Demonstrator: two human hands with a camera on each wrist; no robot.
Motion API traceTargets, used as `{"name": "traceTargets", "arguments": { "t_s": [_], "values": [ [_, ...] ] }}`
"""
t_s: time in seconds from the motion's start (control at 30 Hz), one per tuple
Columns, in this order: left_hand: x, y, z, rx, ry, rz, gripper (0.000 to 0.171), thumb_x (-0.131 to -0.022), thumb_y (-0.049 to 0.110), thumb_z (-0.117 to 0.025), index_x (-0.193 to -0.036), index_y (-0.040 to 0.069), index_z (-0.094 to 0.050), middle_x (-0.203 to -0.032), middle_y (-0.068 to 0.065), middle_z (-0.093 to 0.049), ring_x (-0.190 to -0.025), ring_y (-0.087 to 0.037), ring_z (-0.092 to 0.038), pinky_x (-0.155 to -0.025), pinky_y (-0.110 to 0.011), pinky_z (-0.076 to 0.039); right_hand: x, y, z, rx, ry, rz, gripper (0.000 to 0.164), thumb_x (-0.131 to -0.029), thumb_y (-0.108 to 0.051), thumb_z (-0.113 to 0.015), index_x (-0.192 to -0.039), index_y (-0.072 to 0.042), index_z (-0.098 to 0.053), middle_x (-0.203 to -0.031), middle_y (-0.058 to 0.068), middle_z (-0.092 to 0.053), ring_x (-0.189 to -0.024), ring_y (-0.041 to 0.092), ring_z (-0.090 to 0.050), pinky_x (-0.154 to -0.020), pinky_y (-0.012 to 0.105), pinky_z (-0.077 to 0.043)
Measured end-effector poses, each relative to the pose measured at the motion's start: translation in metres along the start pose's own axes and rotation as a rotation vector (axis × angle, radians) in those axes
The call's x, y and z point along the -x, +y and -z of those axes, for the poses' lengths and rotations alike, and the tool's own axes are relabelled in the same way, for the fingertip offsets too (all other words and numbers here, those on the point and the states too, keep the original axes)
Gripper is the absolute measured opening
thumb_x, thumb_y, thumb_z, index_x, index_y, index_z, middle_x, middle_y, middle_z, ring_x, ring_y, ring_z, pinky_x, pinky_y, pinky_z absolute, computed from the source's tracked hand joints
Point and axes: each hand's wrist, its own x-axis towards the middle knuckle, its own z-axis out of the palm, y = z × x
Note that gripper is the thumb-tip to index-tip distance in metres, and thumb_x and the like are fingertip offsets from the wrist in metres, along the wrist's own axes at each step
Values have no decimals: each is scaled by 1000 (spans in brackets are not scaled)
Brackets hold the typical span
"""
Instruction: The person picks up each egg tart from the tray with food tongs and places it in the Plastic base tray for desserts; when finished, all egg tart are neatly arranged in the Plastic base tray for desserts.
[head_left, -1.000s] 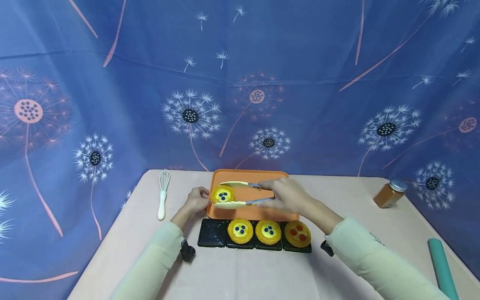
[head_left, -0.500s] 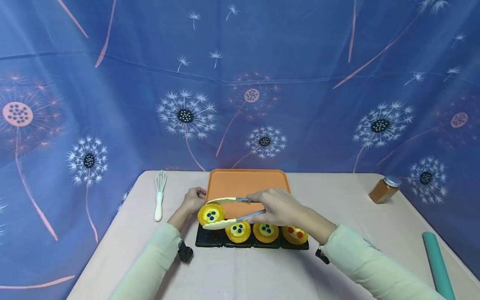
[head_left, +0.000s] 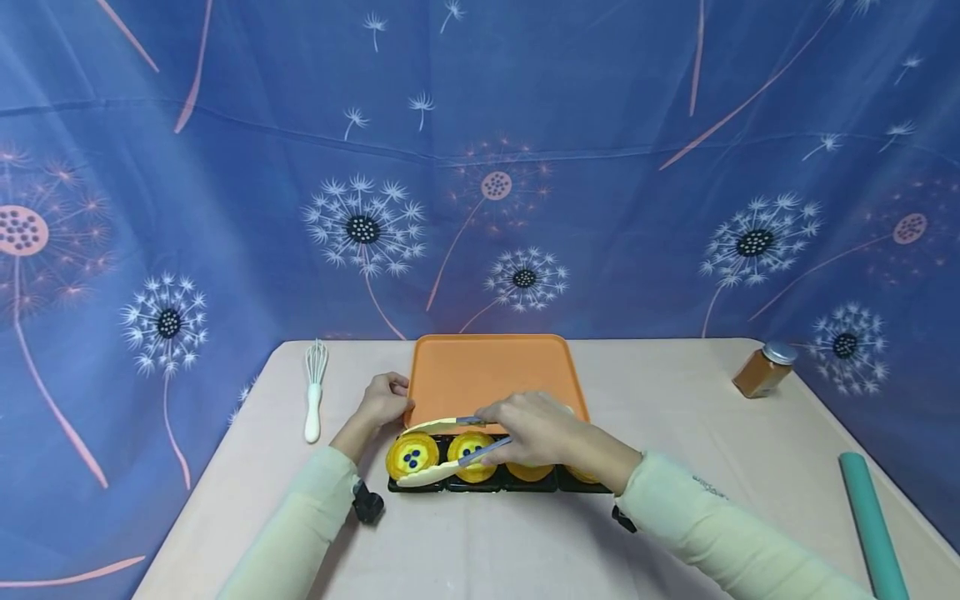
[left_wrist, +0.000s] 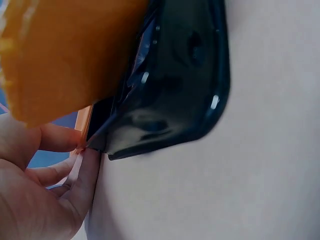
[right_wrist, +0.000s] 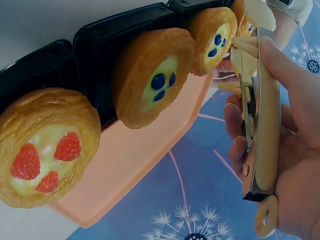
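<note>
My right hand (head_left: 534,429) grips cream-tipped metal tongs (head_left: 429,477). Between the tong tips sits a golden egg tart (head_left: 412,455) with blueberries, over the leftmost compartment of a black four-part container (left_wrist: 180,95). In the left wrist view, that tart is tilted at the container's edge. The other compartments bear two blueberry tarts, one a middle tart (right_wrist: 155,77), and a strawberry tart (right_wrist: 47,150), mostly hidden by my right arm in the head view. At the left edge of an orange tray (head_left: 487,375), my left hand (head_left: 382,400) pinches the rim between thumb and fingers.
A white-handled whisk (head_left: 313,392) lies left of the tray. At the right back, a brown jar (head_left: 763,371) with a silver lid lies tilted, and a teal cylinder (head_left: 873,525) lies along the right table edge. A blue dandelion-print cloth (head_left: 637,208) hangs behind.
The tongs carried the blueberry tart from the orange tray's left end toward me, down to the leftmost compartment. My left hand has stayed at the tray's edge.
</note>
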Motion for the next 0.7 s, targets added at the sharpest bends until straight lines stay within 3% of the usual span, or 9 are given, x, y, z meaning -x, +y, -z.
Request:
{"name": "traceTargets", "arguments": {
  "t_s": [0.17,0.37,0.7],
  "values": [
    [-1,-1,0,8,-11,7,34,-83,-11,-65,-116,-7,-57,-95,-14,-54,-70,-21,-58,-54,-30,-56,1,2,-2,-8,8,-10,60,-81,-46,-80,-127,-9,-68,-111,4,-72,-57,6,-48,-44,22,-31],
    [-1,0,1,-1,-13,3,32,-83,-9,-66,-114,-6,-58,-95,-13,-53,-74,-22,-55,-53,-30,-54,2,3,-5,10,8,-18,61,-81,-47,-79,-127,-9,-68,-110,4,-73,-63,7,-57,-45,22,-38],
    [-1,-2,0,3,-14,7,35,-83,-9,-66,-117,-6,-58,-97,-15,-55,-75,-24,-60,-56,-32,-57,3,4,-10,26,12,-36,61,-82,-48,-78,-129,-10,-66,-111,4,-72,-65,7,-57,-46,22,-40]
  ]
}}
